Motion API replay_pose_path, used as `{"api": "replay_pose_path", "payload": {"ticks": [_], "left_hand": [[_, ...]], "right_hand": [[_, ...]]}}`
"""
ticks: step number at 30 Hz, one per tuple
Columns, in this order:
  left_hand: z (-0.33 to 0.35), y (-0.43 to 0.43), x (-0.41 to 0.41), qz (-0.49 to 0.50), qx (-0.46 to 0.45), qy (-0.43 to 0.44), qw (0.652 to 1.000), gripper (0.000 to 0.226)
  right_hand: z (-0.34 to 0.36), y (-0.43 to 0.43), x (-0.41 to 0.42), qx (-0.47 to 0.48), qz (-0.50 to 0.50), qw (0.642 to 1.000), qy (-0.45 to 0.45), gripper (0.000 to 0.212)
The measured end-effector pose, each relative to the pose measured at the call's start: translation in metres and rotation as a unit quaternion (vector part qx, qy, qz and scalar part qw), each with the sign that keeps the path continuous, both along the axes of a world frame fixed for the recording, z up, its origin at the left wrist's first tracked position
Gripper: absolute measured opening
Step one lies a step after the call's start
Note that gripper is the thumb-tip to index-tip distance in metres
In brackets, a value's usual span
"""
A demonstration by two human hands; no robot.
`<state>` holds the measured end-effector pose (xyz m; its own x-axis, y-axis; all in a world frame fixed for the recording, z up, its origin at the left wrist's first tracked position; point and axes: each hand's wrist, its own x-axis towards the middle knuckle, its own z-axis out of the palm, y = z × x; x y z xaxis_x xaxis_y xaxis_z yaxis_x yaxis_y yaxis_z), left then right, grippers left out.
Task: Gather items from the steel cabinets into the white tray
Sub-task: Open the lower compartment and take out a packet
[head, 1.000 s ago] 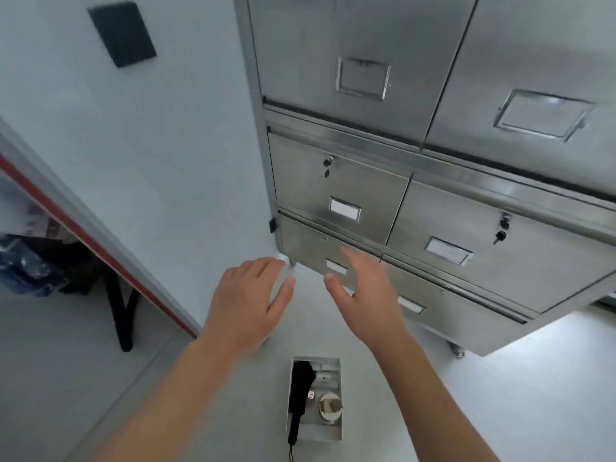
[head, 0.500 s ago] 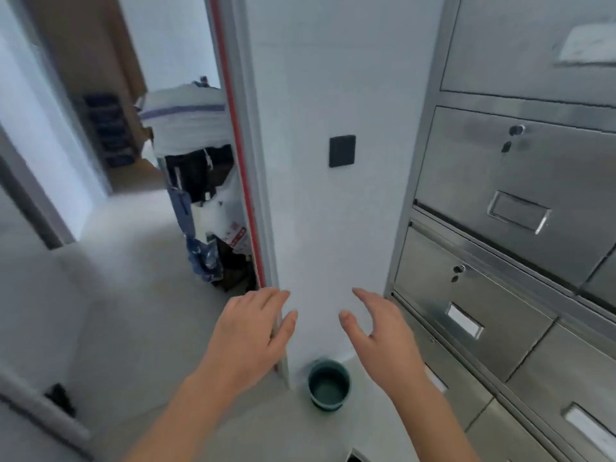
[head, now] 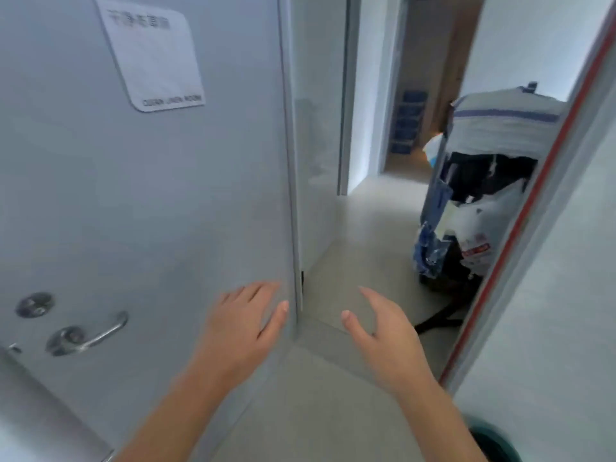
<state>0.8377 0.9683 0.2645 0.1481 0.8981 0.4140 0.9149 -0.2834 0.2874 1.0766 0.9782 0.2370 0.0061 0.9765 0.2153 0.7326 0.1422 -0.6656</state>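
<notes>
Door [head: 150,195] beside left hand [head: 243,325]; cart [head: 483,181] beyond right hand [head: 383,335].

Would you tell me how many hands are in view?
2: the left hand is before the door, near its edge; the right hand is over the floor beside it.

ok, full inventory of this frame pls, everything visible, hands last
door: 1, pale grey, left
sign: 1, white, upper door
lever handle: 1, silver, lower door
lock: 1, silver, above handle
red strip: 1, red, frame edge, right
cart: 1, dark, white and blue bags, right
bundle: 1, white, blue stripe, atop cart
crates: count unclear, blue, far room
bucket: 1, green, bottom right, cut off
steel cabinets, white tray: 0, not in view
left hand: 1, open, empty, by door edge
right hand: 1, open, empty, over floor
</notes>
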Motion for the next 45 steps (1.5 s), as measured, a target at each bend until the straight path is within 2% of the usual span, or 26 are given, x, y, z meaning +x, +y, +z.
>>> {"api": "replay_pose_path", "payload": {"ticks": [8, 15, 18, 24, 32, 40, 45], "left_hand": [[0.006, -0.117, -0.176, 0.176, 0.006, -0.039, 0.984, 0.058], [-0.002, -0.229, -0.349, 0.295, -0.013, -0.033, 0.955, 0.053], [0.004, -0.272, -0.412, 0.337, -0.016, -0.009, 0.941, 0.048], [0.023, -0.329, -0.501, 0.399, 0.004, -0.010, 0.917, 0.056], [0.046, -0.333, -0.590, 0.440, 0.029, -0.007, 0.898, 0.055], [0.072, -0.288, -0.661, 0.450, 0.022, 0.018, 0.893, 0.047], [0.085, -0.259, -0.702, 0.466, 0.068, 0.001, 0.882, 0.047]], "right_hand": [[0.021, -0.036, -0.212, 0.033, 0.169, 0.985, 0.009, 0.060], [0.012, -0.102, -0.406, 0.003, 0.267, 0.963, 0.034, 0.063], [0.011, -0.130, -0.477, -0.014, 0.310, 0.949, 0.047, 0.065], [0.027, -0.153, -0.590, 0.007, 0.381, 0.923, 0.058, 0.064], [0.049, -0.147, -0.701, 0.026, 0.458, 0.885, 0.083, 0.064], [0.062, -0.098, -0.795, 0.013, 0.483, 0.865, 0.136, 0.065], [0.080, -0.066, -0.851, 0.032, 0.489, 0.859, 0.149, 0.067]]}}
